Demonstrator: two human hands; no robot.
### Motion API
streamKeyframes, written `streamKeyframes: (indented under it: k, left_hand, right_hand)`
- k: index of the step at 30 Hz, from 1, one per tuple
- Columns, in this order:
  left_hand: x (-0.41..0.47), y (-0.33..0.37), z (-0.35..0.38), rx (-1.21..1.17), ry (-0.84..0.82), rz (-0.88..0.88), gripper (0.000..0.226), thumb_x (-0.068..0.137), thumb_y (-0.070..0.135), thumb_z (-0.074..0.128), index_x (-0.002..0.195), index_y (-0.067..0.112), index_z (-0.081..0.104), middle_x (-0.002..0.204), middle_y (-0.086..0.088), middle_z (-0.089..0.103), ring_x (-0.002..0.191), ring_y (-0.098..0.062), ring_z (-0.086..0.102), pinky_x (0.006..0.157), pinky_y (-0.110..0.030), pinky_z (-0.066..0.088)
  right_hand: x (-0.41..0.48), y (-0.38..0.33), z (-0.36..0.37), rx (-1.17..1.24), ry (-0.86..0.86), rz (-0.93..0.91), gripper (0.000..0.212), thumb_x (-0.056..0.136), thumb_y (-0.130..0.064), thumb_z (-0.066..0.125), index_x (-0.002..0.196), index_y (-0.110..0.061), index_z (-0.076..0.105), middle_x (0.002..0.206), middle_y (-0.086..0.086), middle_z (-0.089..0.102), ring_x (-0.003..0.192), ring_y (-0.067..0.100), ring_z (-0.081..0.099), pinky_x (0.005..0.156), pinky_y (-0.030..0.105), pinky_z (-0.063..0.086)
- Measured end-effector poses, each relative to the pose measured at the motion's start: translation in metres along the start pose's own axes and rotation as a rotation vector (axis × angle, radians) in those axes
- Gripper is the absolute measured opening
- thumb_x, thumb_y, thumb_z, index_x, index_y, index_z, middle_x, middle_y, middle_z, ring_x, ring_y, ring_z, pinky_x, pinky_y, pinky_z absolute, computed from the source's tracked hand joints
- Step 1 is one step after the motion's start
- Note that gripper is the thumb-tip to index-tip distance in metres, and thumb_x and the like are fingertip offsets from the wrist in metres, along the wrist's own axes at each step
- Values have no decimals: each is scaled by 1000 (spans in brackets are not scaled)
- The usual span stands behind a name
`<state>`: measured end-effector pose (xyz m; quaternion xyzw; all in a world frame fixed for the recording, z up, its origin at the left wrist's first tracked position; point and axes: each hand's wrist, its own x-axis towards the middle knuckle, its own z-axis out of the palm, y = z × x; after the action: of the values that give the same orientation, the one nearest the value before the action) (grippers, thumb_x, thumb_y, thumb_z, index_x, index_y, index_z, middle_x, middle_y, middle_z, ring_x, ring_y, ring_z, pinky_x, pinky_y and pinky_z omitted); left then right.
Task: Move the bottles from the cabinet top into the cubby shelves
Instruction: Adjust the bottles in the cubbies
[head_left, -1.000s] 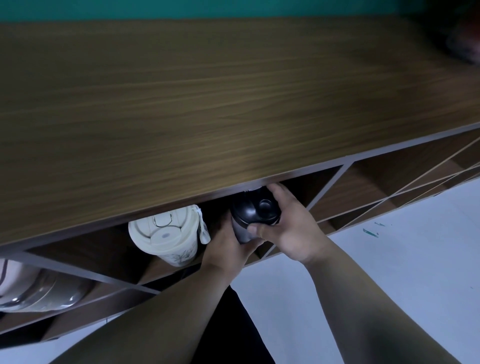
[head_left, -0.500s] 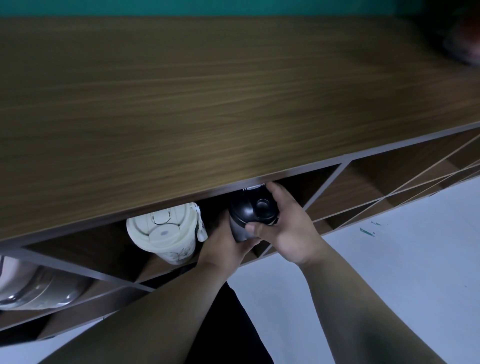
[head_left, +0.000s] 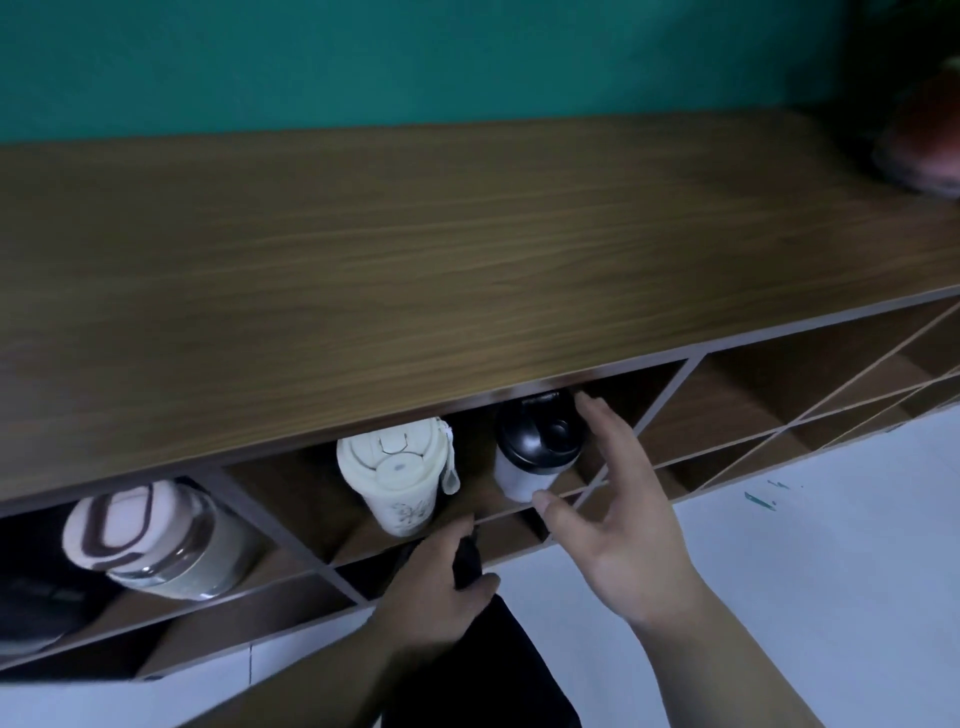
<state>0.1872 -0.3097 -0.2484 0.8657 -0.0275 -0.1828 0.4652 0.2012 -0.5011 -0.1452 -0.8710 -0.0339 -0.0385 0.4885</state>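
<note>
A black-lidded bottle (head_left: 537, 452) with a pale body is seen standing in the top-row cubby of the cabinet (head_left: 415, 249), toward that cubby's right side, close under the front edge of the cabinet top. A cream bottle (head_left: 397, 475) with a flip lid and a faint flower print is stood in the same cubby, to the left of it and apart from it. In the next cubby toward the left end, a glass jar (head_left: 156, 535) with a pink and brown lid is seen tilted.

The right hand (head_left: 618, 499) is held open in front of the black-lidded bottle, its fingers spread; the fingertips are placed near the lid and the thumb near the base, but no grip on the bottle is shown. The left hand (head_left: 441, 582) is placed lower, at the front edge of the shelf board under the two bottles, with its fingers loosely curled around nothing that can be made out; dark clothing is seen beside it.

The cubbies toward the right end are seen crossed by thin diagonal dividers. At the far right corner of the cabinet top, a blurred reddish object (head_left: 922, 140) is visible.
</note>
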Motion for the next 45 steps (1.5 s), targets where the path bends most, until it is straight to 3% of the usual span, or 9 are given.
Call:
streamKeyframes:
  k: [2, 6, 10, 13, 19, 24, 29, 35, 45]
  left_hand:
    - [-17, -17, -9, -27, -8, -110, 56, 92, 32, 74, 144, 23, 53, 127, 22, 57, 125, -1, 56, 102, -14, 39]
    - [-43, -29, -30, -139, 229, -279, 34, 85, 34, 80, 111, 34, 58, 110, 13, 68, 109, -9, 66, 92, -25, 50]
    - [-41, -21, -47, -311, 357, -373, 82, 72, 47, 88, 134, 19, 43, 132, -4, 61, 118, -20, 63, 104, -42, 51]
    - [-28, -24, -50, -366, 371, -336, 110, 55, 72, 86, 146, 38, 34, 148, 0, 55, 130, -19, 60, 106, -48, 53]
    - [-21, 10, -64, -284, 356, -199, 71, 74, 48, 75, 138, 36, 45, 128, 11, 63, 117, -9, 63, 98, -39, 55]
    - [-20, 20, -62, -304, 406, -234, 60, 86, 38, 69, 140, 32, 43, 134, 2, 56, 118, -17, 60, 97, -41, 51]
    - [-19, 25, -56, -318, 451, -250, 63, 90, 35, 69, 144, 30, 38, 139, 2, 50, 107, -12, 52, 89, -36, 46]
    - [-22, 18, -65, -264, 394, -233, 58, 88, 35, 71, 138, 31, 42, 136, 3, 55, 111, -12, 55, 89, -34, 46]
    - [-37, 12, -77, -266, 312, -228, 82, 77, 54, 76, 147, 30, 41, 134, 10, 65, 122, -12, 63, 103, -40, 53]
  right_hand:
    - [-5, -22, 13, -6, -29, -25, 75, 81, -34, 76, 142, -55, 37, 154, -29, 34, 144, -12, 25, 111, 6, 22]
    - [1, -58, 47, -46, -225, -35, 88, 74, -52, 73, 152, -36, 36, 150, -27, 35, 138, -12, 30, 111, 16, 29]
    - [17, -73, 74, -55, -270, 56, 84, 55, -58, 77, 131, -40, 47, 129, -24, 46, 124, -2, 47, 99, 24, 42]
    - [23, -76, 90, -79, -227, 113, 91, 47, -64, 76, 128, -35, 48, 124, -19, 48, 123, 6, 51, 103, 33, 46]
    - [28, -75, 106, -152, -121, 146, 75, 64, -52, 84, 126, -26, 50, 122, -12, 52, 120, 13, 55, 94, 34, 51]
    - [31, -74, 105, -149, -135, 135, 73, 72, -47, 81, 133, -29, 47, 130, -13, 50, 124, 10, 52, 89, 25, 43]
    - [36, -71, 102, -133, -166, 117, 74, 71, -44, 85, 135, -31, 49, 130, -13, 52, 123, 10, 53, 98, 27, 44]
    - [29, -71, 104, -139, -128, 124, 72, 68, -46, 86, 129, -27, 52, 125, -13, 55, 118, 10, 56, 90, 26, 47]
    - [17, -80, 97, -166, -133, 95, 79, 59, -52, 88, 122, -29, 47, 122, -14, 47, 121, 11, 52, 93, 31, 48]
